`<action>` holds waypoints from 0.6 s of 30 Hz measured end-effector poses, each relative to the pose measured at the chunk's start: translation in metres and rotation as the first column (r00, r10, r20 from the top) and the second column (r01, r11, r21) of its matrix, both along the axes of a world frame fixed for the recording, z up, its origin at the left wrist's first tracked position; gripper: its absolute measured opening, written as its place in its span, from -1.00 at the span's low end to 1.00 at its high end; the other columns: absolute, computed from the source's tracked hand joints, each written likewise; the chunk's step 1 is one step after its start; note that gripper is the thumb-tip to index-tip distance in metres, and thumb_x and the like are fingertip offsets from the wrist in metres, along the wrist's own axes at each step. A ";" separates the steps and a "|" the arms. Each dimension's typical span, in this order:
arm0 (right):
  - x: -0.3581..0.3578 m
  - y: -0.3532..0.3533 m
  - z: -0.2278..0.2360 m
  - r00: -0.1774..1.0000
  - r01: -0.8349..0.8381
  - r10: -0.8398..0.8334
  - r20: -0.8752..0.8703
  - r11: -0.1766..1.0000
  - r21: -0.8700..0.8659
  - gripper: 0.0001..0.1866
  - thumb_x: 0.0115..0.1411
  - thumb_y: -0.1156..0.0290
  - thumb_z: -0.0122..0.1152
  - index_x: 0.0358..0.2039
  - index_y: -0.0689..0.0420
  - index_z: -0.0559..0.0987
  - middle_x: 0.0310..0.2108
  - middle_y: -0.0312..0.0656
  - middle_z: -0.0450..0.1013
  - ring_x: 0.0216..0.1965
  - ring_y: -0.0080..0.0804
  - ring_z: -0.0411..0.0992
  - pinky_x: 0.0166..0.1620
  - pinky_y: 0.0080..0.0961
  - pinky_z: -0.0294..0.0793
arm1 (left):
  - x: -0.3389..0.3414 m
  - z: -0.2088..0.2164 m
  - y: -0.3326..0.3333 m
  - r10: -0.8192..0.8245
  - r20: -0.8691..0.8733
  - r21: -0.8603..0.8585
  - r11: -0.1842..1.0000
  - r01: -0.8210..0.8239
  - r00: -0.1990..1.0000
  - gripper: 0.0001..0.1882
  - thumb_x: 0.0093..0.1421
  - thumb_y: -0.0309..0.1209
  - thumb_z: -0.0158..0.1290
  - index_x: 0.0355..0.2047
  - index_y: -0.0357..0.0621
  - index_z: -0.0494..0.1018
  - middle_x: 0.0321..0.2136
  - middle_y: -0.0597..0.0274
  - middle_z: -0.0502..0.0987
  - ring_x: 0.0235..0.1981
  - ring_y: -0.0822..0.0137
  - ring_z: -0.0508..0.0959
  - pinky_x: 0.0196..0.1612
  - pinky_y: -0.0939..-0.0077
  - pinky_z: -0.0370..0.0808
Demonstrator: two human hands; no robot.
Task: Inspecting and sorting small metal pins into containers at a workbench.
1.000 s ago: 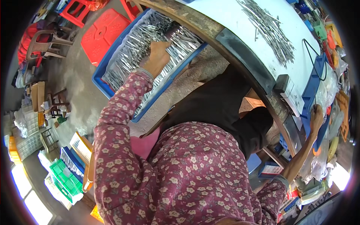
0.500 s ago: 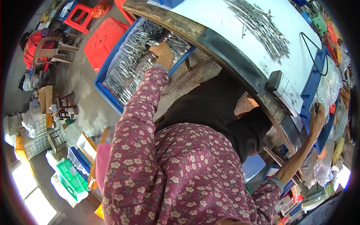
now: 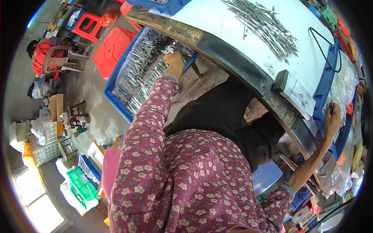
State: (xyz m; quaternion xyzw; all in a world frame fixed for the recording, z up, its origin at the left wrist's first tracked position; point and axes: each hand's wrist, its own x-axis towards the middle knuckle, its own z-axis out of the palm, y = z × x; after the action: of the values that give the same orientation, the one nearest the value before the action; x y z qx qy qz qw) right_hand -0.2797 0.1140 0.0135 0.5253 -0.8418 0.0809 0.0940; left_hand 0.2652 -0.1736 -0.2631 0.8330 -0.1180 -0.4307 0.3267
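"Where does the left hand reach?"

"Into a blue tray packed with slim metal rods, set beside the desk at the person's left. The fingers bend down among the rods."

"And that grip?"

"I cannot tell whether it has closed on any rods; the back of the hand covers the fingertips."

"The right hand?"

"Out at the right side of the desk, its grip wrapped around a slim, dark tool that points away from the person, just beside a blue plastic holder."

"What lies on the white desktop?"

"A loose heap of similar rods, well apart from both hands, and nearer the person a pale box. On the floor, a red stool stands near the tray."
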 end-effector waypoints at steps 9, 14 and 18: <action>0.004 -0.001 0.002 1.000 -0.004 0.004 -0.002 1.000 -0.012 -0.77 0.13 0.44 0.00 -0.18 0.17 0.42 -0.22 -0.04 0.43 -0.18 -0.09 0.40 -0.15 -0.31 0.32 | 0.013 0.006 0.020 -0.509 0.391 0.130 0.856 0.501 0.767 -0.84 -0.12 -0.48 0.01 -0.47 -0.25 0.48 -0.47 -0.01 0.51 -0.39 0.12 0.54 -0.41 0.39 0.42; 0.000 -0.001 0.001 1.000 -0.016 0.016 0.002 1.000 -0.010 -0.77 0.12 0.45 -0.01 -0.18 0.16 0.42 -0.23 -0.03 0.43 -0.19 -0.08 0.40 -0.16 -0.31 0.33 | -0.006 0.092 0.068 -0.459 0.164 -0.123 0.869 0.479 0.873 -0.94 -0.11 -0.58 -0.02 -0.55 -0.28 0.37 -0.58 0.13 0.42 -0.57 0.27 0.45 -0.63 0.44 0.32; -0.002 -0.003 -0.001 1.000 -0.001 0.001 0.021 1.000 -0.003 -0.78 0.12 0.44 -0.01 -0.19 0.15 0.42 -0.24 -0.02 0.43 -0.20 -0.06 0.41 -0.17 -0.29 0.33 | 0.005 0.083 0.076 -0.374 -0.135 -0.338 0.888 0.312 0.918 -0.78 -0.19 -0.59 0.08 -0.72 -0.26 0.21 -0.69 0.22 0.31 -0.72 0.32 0.34 -0.69 0.33 0.24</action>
State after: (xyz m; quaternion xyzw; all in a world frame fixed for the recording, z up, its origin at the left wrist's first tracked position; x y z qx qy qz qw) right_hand -0.2814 0.1113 0.0129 0.5249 -0.8423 0.0878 0.0857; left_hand 0.2704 -0.0974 -0.1802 0.6905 -0.2970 -0.5381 0.3815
